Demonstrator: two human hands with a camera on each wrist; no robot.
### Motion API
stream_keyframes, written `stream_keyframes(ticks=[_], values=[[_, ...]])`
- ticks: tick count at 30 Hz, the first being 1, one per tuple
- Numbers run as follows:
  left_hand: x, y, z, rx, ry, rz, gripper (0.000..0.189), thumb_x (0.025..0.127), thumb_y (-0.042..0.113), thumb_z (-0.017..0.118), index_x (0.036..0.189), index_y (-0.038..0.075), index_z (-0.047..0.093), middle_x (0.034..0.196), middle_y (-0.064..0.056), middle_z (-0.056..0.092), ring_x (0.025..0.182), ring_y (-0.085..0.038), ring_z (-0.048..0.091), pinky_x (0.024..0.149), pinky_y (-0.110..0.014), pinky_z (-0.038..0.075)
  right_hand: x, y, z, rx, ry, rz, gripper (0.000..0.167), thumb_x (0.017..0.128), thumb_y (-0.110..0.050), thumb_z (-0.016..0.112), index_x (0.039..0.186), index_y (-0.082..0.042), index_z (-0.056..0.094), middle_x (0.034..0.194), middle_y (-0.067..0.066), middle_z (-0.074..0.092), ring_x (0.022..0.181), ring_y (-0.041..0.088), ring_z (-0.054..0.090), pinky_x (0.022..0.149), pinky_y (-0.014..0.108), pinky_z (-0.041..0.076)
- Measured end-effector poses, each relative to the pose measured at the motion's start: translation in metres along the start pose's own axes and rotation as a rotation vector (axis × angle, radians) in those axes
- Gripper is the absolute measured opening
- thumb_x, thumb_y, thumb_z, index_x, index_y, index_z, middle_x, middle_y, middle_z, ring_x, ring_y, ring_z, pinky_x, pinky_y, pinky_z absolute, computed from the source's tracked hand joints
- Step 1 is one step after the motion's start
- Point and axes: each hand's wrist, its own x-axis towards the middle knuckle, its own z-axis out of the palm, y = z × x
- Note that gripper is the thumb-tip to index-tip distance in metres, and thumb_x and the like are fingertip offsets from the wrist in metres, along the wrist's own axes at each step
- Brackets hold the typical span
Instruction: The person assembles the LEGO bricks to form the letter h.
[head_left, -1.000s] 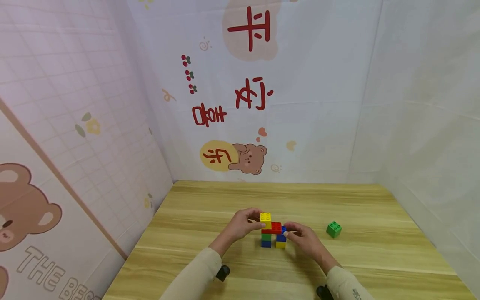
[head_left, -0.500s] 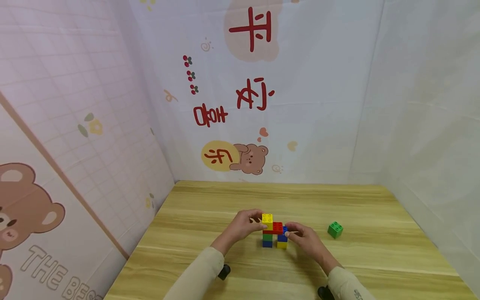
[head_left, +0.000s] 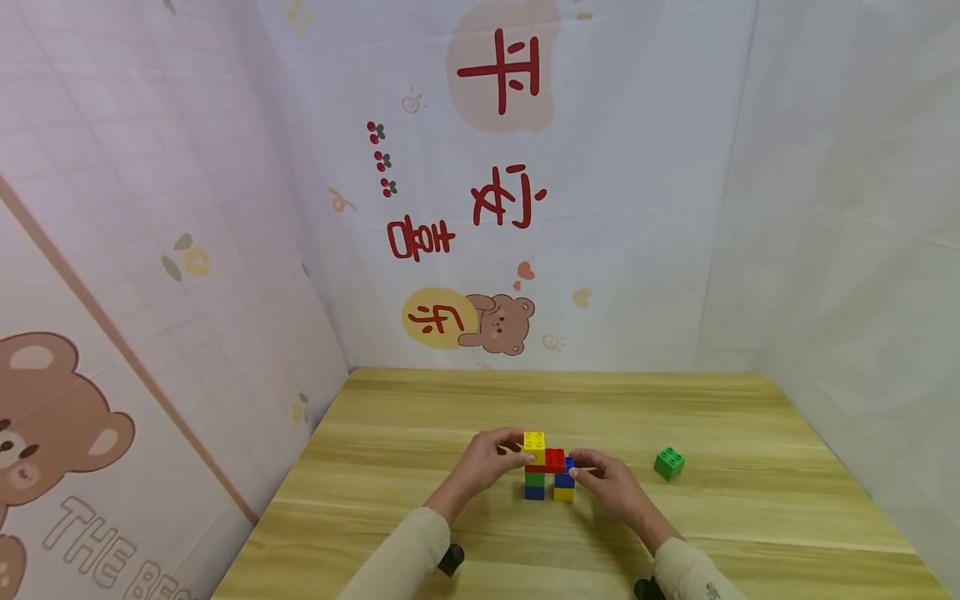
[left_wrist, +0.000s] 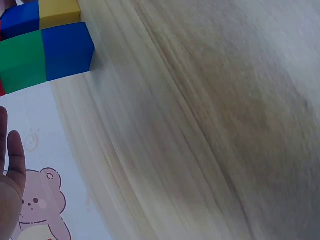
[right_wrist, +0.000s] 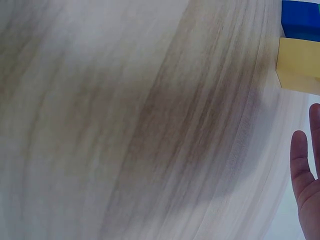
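A small arch of toy building bricks stands on the table. Its left column has a blue brick [head_left: 535,493] below a green brick [head_left: 535,479]; the right one has a yellow brick [head_left: 564,495] under a blue brick [head_left: 564,480]. Across both lies a red brick [head_left: 555,460], with a taller yellow brick [head_left: 534,447] on its left end. My left hand [head_left: 482,467] pinches that top yellow brick, thumb in front and fingers behind. At the right column, my right hand [head_left: 613,486] pinches the upper blue brick. Both wrist views catch only part of the bricks and some outstretched fingers.
A loose green brick [head_left: 670,463] lies on the wooden table [head_left: 420,400] to the right of my right hand. Printed white cloth walls [head_left: 630,250] enclose the table at the back and on both sides.
The head view has shifted slightly, so the scene sits a little lower in it. Both hands keep their places at the arch, and the bricks stand as before.
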Motion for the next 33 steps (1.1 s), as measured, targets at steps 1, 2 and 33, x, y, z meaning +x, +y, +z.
stream_keyframes(ticks=[1, 2, 33], values=[[0.000, 0.000, 0.001, -0.004, 0.005, 0.000, 0.031, 0.090, 0.031, 0.075, 0.118, 0.019, 0.072, 0.106, 0.009, 0.068, 0.099, -0.014, 0.060, 0.088, -0.037, 0.049, 0.000, 0.000, 0.000, -0.001, 0.001, -0.002, 0.033, 0.099, -0.021, 0.064, 0.128, -0.007, 0.064, 0.122, 0.006, 0.066, 0.108, 0.025, 0.062, 0.094, 0.048, 0.050], [0.000, 0.000, 0.002, -0.008, 0.008, -0.001, 0.031, 0.090, 0.031, 0.075, 0.118, 0.018, 0.072, 0.106, 0.009, 0.068, 0.098, -0.015, 0.060, 0.088, -0.036, 0.049, 0.000, 0.000, 0.000, 0.000, 0.002, -0.003, 0.033, 0.099, -0.021, 0.064, 0.128, -0.007, 0.064, 0.121, 0.006, 0.066, 0.108, 0.024, 0.062, 0.094, 0.048, 0.050], [-0.003, -0.021, 0.008, -0.085, -0.076, -0.038, 0.041, 0.093, 0.031, 0.071, 0.130, 0.016, 0.066, 0.116, 0.006, 0.068, 0.102, -0.015, 0.063, 0.091, -0.037, 0.053, -0.001, 0.011, -0.024, -0.017, 0.125, -0.015, 0.041, 0.100, -0.024, 0.062, 0.134, -0.001, 0.059, 0.120, 0.012, 0.066, 0.112, 0.031, 0.061, 0.093, 0.044, 0.051]])
